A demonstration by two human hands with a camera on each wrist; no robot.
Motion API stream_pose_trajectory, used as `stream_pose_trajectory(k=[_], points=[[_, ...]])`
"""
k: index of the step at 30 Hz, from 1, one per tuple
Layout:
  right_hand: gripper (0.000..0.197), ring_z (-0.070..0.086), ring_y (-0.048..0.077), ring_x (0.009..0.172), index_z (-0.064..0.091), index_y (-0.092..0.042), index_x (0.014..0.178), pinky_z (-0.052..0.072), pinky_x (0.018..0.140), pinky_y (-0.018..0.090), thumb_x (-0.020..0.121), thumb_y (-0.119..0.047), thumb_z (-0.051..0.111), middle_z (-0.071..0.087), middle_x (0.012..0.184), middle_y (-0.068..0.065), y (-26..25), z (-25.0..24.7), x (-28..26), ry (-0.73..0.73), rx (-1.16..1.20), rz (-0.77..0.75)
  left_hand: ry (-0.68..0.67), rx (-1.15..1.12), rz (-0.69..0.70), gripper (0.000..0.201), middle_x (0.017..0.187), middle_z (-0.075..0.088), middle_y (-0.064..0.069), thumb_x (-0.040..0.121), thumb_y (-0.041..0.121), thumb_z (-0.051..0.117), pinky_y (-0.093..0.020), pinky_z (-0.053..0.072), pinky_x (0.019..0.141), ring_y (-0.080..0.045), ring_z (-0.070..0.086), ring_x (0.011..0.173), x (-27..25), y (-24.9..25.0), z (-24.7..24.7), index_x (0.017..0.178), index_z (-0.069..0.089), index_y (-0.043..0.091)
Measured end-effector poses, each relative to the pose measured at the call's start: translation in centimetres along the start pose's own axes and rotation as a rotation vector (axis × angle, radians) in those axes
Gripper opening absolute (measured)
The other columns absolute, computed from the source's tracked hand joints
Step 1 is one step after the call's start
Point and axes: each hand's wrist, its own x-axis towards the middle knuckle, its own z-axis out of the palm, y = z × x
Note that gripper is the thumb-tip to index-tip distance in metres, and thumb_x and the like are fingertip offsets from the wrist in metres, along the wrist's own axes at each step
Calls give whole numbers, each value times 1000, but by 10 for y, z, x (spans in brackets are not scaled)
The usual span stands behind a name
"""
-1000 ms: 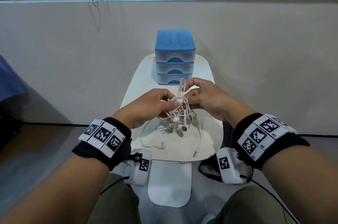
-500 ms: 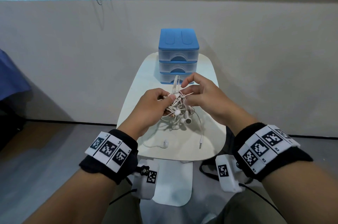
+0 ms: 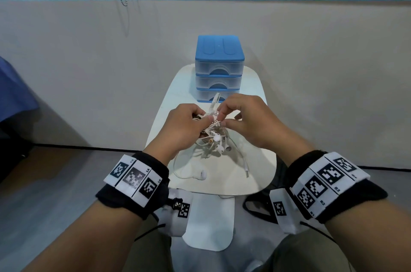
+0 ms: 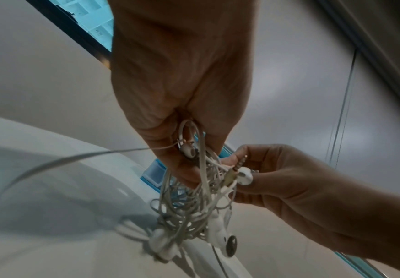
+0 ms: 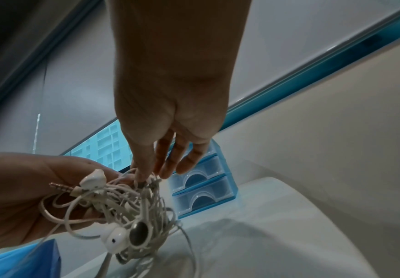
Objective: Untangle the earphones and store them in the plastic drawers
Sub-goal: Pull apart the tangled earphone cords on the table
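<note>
Both hands work a tangled wad of white earphones above the white table.
Left hand point(image 3: 185, 126) fingers curled around the earphone tangle point(image 3: 214, 136); right hand point(image 3: 249, 123) thumb and forefinger pinching a cord at its top, other fingers spread. One earbud point(image 3: 202, 175) and a jack plug point(image 3: 246, 173) lie on the table point(image 3: 255, 180) near edge. Blue plastic drawers point(image 3: 219, 69) at far end, all closed.

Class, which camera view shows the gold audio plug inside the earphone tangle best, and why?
The right wrist view: the gold audio plug pokes clear of the earphone tangle, sharp against the left hand. The left wrist view also shows it, partly crossed by cords. The head view hides it; only another plug lies on the table.
</note>
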Motion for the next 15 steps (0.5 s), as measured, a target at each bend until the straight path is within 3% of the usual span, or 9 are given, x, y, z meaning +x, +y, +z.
stream_pose_trajectory(k=[4, 7, 10, 13, 15], points=[[6, 62, 2, 86, 72, -21, 86, 46, 75, 15, 90, -20, 77, 71, 85, -14, -10, -8, 0, 54, -25, -35, 49, 77, -17, 21, 84, 75, 0, 92, 35, 75, -33, 58, 71, -16, 74, 72, 1, 7, -3, 88, 72, 15], [10, 62, 6, 69, 70, -22, 82, 49, 66, 25, 91, -17, 74, 72, 70, -9, -9, -12, 2, 36, -21, 49, -17, 10, -54, 17, 81, 73, -1, 93, 30, 74, -32, 57, 70, -13, 72, 64, 0, 11, -7, 93, 71, 14], [16, 65, 10, 70, 70, -26, 83, 55, 67, 35, 93, -14, 67, 72, 65, -8, 2, -16, -1, -30, -70, 174, -128, -103, -53, 14, 83, 72, -8, 93, 17, 75, -29, 57, 68, -20, 73, 69, -5, 12, -11, 103, 68, 10], [19, 69, 21, 74, 70, -27, 81, 55, 69, 36, 92, -13, 66, 72, 65, -5, 9, -19, -7, -47, -13, 223, -188, -181, -34, 21, 98, 73, -13, 92, 12, 76, -35, 62, 81, -24, 74, 84, -9, 12, -11, 112, 67, 11], [14, 67, 20, 70, 71, -26, 81, 51, 66, 33, 92, -17, 71, 71, 64, -5, 8, -21, -9, -46, 41, 221, -202, -219, -34, 21, 105, 72, -17, 94, 13, 74, -40, 61, 90, -25, 73, 86, -10, 13, -10, 113, 66, 11]])
